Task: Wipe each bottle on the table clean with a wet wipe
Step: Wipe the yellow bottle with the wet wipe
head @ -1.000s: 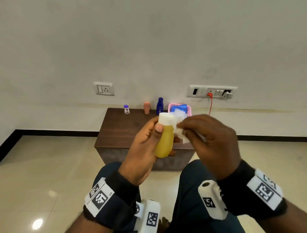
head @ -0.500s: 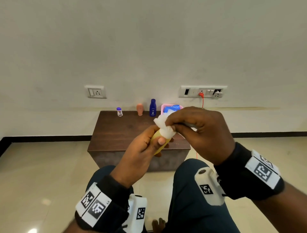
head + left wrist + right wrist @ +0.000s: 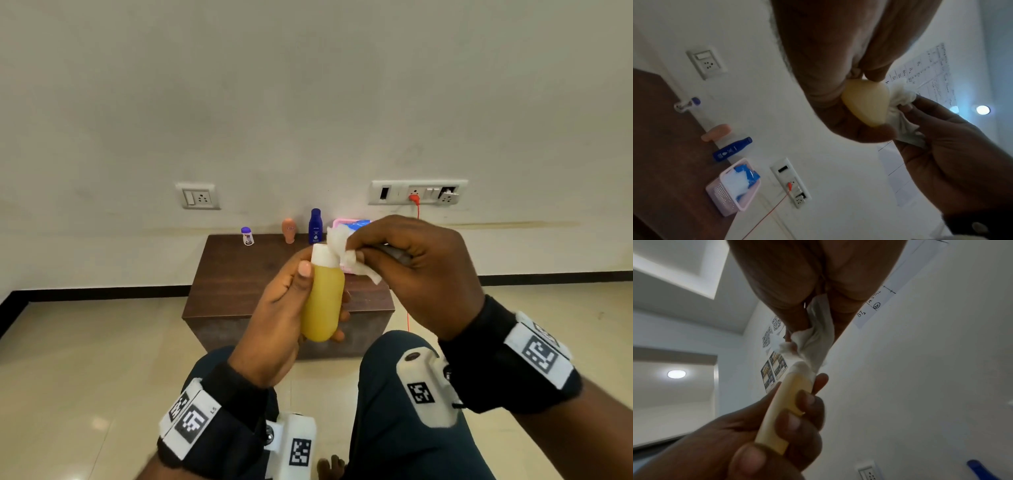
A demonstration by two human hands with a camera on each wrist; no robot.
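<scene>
My left hand [image 3: 291, 301] grips a yellow bottle [image 3: 322, 301] with a white cap [image 3: 323, 255], upright in front of me. The same bottle [image 3: 867, 104] [image 3: 785, 400] shows in both wrist views, wrapped by my left fingers [image 3: 797, 418]. My right hand [image 3: 411, 270] pinches a crumpled white wet wipe [image 3: 342, 253] against the right side of the cap. The wipe [image 3: 900, 113] [image 3: 809, 340] bunches at the bottle's top. On the brown table [image 3: 239, 274] behind stand a small purple-capped bottle [image 3: 247, 235], a peach bottle [image 3: 288, 230] and a dark blue bottle [image 3: 315, 226].
A pink perforated basket [image 3: 729, 193] holding a blue wipe pack [image 3: 748, 175] sits at the table's back right, partly hidden behind my right hand in the head view. Wall sockets [image 3: 416, 192] with a red cable [image 3: 417, 205] are behind. My knees [image 3: 394, 394] are below the hands.
The wipe moved from covering the cap to its right side, and the white cap is bare again. The left hand brought the bottle more upright, showing more of its yellow body.
</scene>
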